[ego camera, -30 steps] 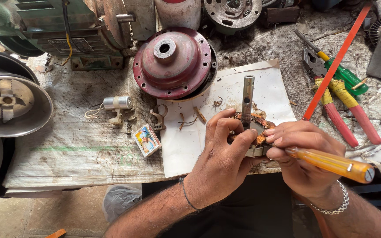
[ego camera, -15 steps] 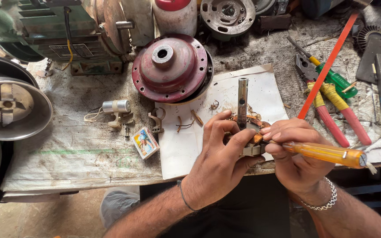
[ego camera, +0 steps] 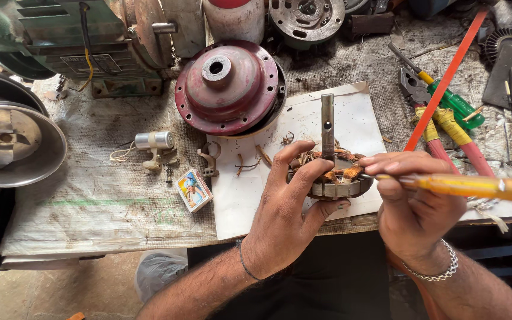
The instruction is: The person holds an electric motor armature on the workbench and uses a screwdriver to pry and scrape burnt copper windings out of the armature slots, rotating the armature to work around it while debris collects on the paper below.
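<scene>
Green motor point(ego camera: 84, 47) and red end bell point(ego camera: 229, 89) stand at the bench's back. On white paper point(ego camera: 351, 124) the left hand point(ego camera: 285, 219) clasps the wound stator point(ego camera: 330, 175), shaft upright, steadying it. The right hand point(ego camera: 413, 204) grips a yellow-handled screwdriver point(ego camera: 463, 186), tip at the copper windings (contact unclear). Pliers point(ego camera: 445, 127) and matchbox point(ego camera: 193, 189) lie clear.
</scene>
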Demonstrator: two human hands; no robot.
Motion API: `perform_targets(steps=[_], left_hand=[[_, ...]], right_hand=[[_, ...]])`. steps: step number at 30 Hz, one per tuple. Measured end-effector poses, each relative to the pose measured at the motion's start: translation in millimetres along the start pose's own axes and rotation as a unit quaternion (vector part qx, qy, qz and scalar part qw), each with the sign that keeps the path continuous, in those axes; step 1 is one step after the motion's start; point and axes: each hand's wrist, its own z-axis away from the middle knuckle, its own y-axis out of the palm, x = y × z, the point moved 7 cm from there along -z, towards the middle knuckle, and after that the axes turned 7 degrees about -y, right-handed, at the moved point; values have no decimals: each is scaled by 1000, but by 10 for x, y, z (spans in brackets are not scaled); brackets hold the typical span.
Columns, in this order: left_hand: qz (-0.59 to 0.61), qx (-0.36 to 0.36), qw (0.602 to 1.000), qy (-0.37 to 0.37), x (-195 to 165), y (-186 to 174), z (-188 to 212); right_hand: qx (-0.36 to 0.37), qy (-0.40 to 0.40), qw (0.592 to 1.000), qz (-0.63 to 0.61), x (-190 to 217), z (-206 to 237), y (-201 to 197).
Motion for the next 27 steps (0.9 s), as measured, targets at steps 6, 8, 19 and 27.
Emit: perform_targets(steps=[6,8,19,27], left_hand=[[5,5,1000,-8,7,5,-1],[-1,5,1000,-2,-3,8,0],[-3,8,1000,3,-9,11,11],[-4,3,1000,6,-15,0,13]], right_hand=[[-35,-86,996,-15,52,12,0],[-42,-95,994,-17,49,22,-6],[-11,-70,998,2,49,28,0],[25,-78,996,40,95,-6,47]])
